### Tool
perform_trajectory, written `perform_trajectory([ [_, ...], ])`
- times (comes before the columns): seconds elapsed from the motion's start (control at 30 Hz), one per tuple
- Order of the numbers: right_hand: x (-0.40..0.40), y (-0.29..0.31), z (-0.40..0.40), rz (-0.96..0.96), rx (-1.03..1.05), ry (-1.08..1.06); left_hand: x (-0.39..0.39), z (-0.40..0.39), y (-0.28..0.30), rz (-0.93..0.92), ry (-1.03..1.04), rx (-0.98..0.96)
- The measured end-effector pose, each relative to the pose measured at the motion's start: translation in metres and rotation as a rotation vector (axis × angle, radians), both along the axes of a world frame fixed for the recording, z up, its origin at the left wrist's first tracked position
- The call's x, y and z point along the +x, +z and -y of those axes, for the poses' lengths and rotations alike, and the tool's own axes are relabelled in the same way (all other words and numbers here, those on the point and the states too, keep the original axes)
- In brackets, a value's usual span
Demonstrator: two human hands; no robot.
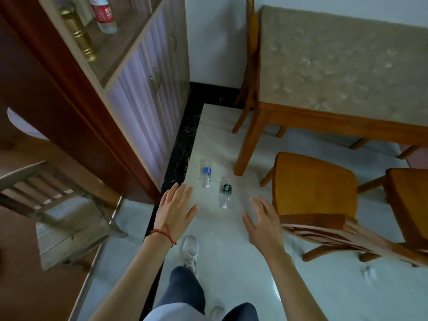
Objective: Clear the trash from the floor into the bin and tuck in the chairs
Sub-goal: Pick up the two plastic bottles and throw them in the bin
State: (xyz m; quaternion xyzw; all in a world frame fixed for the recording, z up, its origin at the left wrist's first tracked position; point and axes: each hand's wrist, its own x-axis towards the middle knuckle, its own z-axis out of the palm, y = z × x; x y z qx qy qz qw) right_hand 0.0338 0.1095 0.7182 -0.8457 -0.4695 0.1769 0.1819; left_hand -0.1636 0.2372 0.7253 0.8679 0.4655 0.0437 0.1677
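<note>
Beyond the table leg (245, 144), two bottles (206, 174) are lying lengthwise away from both hands, the left hand (172, 212) hovering nearer, fingers spread, right hand (262, 224) likewise.

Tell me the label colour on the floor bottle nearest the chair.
Dark green, on the bottle; seen in the head view.

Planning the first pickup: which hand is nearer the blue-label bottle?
Left. The left hand hovers just below-left of the blue-label bottle; the right hand is farther off, beyond the green-label bottle.
</note>
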Motion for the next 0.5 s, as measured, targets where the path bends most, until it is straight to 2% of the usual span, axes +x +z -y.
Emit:
perform_trajectory([
  [0.27,0.019,-0.01,-0.091,-0.014,-0.011,-0.086,0.031,-0.117,-0.007,-0.006,-0.054,-0.082],
  [0.5,0.039,-0.023,-0.133,-0.073,-0.027,-0.125,0.06,-0.169,-0.021,-0.022,-0.05,-0.149],
])
